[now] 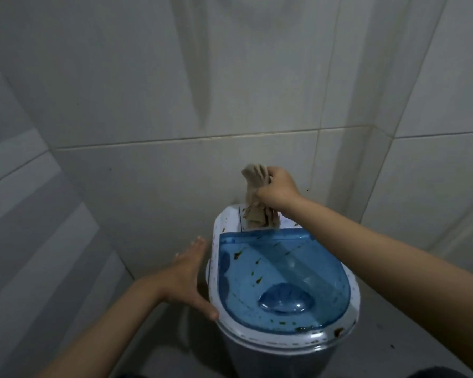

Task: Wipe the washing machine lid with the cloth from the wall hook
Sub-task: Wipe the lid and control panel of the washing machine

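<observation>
Blue lid (284,274) brown-spotted; right hand (277,190) fisted on beige cloth (254,197) at 12 o'clock; left hand (187,279) spread flat against washer rim (216,268).

A small washing machine (257,358) stands on the grey floor (410,323). Brown spots dot its blue lid (271,268).

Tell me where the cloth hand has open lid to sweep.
Open: the blue lid between its back edge and round handle dome. Crowded: the rear panel under the cloth and right hand; the left hand occupies the left rim.
</observation>
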`<state>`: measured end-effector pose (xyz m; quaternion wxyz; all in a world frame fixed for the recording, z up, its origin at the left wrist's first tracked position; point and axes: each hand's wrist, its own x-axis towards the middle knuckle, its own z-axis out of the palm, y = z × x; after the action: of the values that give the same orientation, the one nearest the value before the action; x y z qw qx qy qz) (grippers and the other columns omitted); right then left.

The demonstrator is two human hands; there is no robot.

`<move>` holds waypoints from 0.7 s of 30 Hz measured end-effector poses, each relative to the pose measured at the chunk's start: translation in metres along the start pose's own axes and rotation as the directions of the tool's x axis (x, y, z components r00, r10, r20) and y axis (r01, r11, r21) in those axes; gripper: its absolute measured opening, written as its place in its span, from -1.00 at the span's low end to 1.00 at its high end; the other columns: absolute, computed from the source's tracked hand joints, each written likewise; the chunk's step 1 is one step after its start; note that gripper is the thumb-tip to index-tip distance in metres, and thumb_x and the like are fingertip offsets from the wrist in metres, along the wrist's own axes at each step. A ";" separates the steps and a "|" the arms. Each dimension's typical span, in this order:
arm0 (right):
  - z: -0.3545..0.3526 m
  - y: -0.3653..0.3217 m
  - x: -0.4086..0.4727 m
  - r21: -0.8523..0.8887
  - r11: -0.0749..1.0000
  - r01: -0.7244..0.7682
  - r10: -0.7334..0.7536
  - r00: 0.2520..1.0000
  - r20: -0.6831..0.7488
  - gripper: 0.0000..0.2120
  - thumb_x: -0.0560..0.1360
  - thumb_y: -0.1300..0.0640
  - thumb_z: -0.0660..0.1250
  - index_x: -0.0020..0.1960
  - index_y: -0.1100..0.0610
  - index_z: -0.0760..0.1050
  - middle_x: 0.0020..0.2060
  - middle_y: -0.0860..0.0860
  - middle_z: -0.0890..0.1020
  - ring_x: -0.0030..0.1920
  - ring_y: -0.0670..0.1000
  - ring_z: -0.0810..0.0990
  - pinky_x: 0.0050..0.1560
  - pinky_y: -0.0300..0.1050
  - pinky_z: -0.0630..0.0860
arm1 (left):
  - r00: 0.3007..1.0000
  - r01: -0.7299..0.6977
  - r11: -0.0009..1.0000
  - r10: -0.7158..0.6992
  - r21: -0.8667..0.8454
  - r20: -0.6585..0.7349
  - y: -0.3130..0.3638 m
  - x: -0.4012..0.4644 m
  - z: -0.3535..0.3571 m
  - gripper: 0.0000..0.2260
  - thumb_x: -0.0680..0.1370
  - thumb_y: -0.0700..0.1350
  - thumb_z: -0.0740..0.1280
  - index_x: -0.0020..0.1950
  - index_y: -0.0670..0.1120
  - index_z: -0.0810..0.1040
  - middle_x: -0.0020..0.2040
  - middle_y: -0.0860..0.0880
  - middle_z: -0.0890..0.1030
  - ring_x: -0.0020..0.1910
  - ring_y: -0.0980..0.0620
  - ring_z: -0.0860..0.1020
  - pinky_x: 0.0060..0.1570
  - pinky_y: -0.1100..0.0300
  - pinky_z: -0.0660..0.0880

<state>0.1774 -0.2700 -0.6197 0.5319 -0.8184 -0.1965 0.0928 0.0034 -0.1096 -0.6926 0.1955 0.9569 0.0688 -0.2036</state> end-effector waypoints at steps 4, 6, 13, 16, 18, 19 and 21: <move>0.033 -0.006 0.018 -0.586 0.735 0.341 -0.309 0.938 0.157 -0.72 0.46 0.34 0.26 0.14 0.16 0.52 -0.01 0.16 0.65 -0.03 0.18 0.61 -0.18 -0.07 0.44 | 0.999 -0.005 0.995 0.001 0.099 0.042 -0.018 0.011 0.016 0.42 -0.07 0.48 0.34 0.48 -0.08 -0.41 0.50 -0.07 -0.41 0.47 0.01 -0.36 0.39 0.03 -0.32; 0.052 -0.005 0.024 -0.749 0.522 0.407 -0.286 0.911 0.296 -0.70 0.50 0.33 0.22 0.20 0.18 0.50 0.08 0.19 0.63 0.06 0.21 0.60 -0.07 -0.01 0.49 | 0.999 -0.043 0.997 0.040 0.068 0.032 -0.021 0.017 0.023 0.40 -0.05 0.48 0.36 0.49 -0.04 -0.39 0.51 -0.05 -0.38 0.46 0.03 -0.36 0.38 0.03 -0.32; 0.094 0.005 0.007 -0.838 0.235 0.492 -0.096 0.870 0.484 -0.70 0.54 0.36 0.16 0.22 0.27 0.50 0.24 0.18 0.55 0.23 0.23 0.53 0.18 0.06 0.47 | 0.983 -0.169 0.985 0.168 -0.010 -0.070 -0.029 0.030 0.037 0.29 0.10 0.35 0.50 0.50 0.09 -0.34 0.53 0.09 -0.32 0.50 0.07 -0.31 0.35 0.02 -0.34; 0.097 0.008 -0.007 -0.820 0.177 0.544 -0.112 0.839 0.532 -0.73 0.52 0.37 0.18 0.19 0.27 0.50 0.22 0.20 0.55 0.19 0.23 0.55 0.18 0.07 0.46 | 0.976 -0.198 0.980 0.198 -0.002 -0.090 -0.029 0.033 0.039 0.28 0.07 0.39 0.48 0.51 0.12 -0.30 0.55 0.12 -0.24 0.52 0.06 -0.25 0.38 -0.03 -0.31; 0.099 0.012 -0.019 -0.798 0.146 0.585 -0.131 0.811 0.571 -0.73 0.52 0.36 0.18 0.19 0.27 0.49 0.20 0.20 0.56 0.17 0.22 0.57 0.13 0.07 0.49 | 0.966 -0.229 0.973 0.228 0.005 -0.125 -0.028 0.033 0.038 0.25 0.07 0.38 0.50 0.51 0.15 -0.24 0.56 0.17 -0.16 0.52 0.12 -0.15 0.40 -0.08 -0.26; 0.100 0.014 -0.026 -0.786 0.133 0.603 -0.139 0.797 0.588 -0.72 0.53 0.35 0.17 0.21 0.27 0.48 0.21 0.21 0.56 0.17 0.22 0.56 0.14 0.07 0.48 | 0.962 -0.237 0.971 0.236 0.009 -0.139 -0.028 0.033 0.038 0.24 0.07 0.38 0.50 0.51 0.16 -0.21 0.56 0.17 -0.11 0.52 0.13 -0.10 0.41 -0.11 -0.24; 0.101 0.017 -0.042 -0.765 0.119 0.633 -0.153 0.773 0.616 -0.70 0.54 0.34 0.15 0.25 0.28 0.45 0.23 0.22 0.53 0.21 0.23 0.53 0.18 0.08 0.45 | 0.963 -0.231 0.973 0.231 0.012 -0.141 -0.028 0.032 0.038 0.21 0.08 0.38 0.49 0.52 0.14 -0.15 0.57 0.13 -0.03 0.53 0.09 -0.01 0.46 -0.20 -0.18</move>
<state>0.1071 -0.2094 -0.6800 -0.1254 -0.8402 -0.5264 -0.0345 0.0130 -0.0973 -0.7479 0.2146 0.9700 -0.0291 -0.1107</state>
